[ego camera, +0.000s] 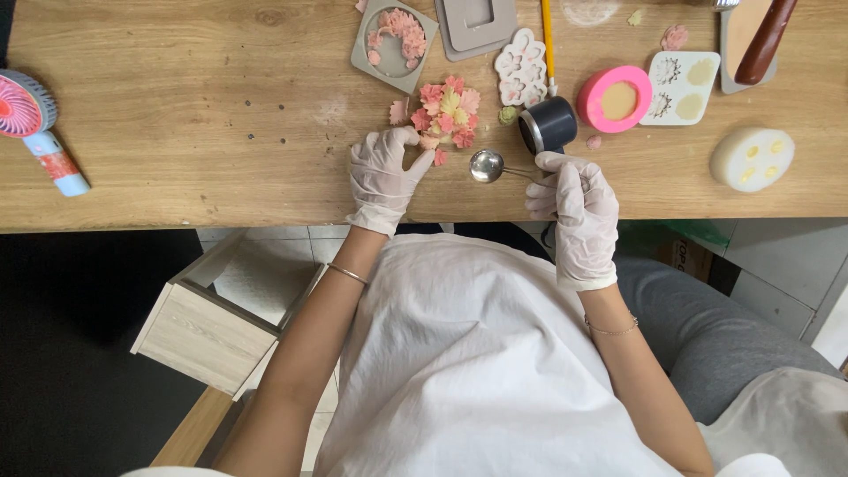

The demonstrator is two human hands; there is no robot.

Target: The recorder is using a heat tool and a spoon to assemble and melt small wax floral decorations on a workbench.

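Both my hands wear thin white gloves. My left hand [382, 172] rests on the wooden table [194, 115], its fingertips touching the near edge of a cluster of small pink, red and cream flower pieces [448, 113]. A metal spoon [488, 165] is gripped by its handle in my right hand [574, 203], the bowl pointing left between my hands. A small dark round cup [548, 124] stands just beyond the spoon.
Further back lie a grey square mould with pink flowers [393, 40], a second grey mould [477, 22], a white flower-shaped mould [521, 66], a yellow pencil [548, 40], a pink round mould [615, 98] and white moulds [680, 87] [752, 159]. A pink hand fan [31, 124] lies far left.
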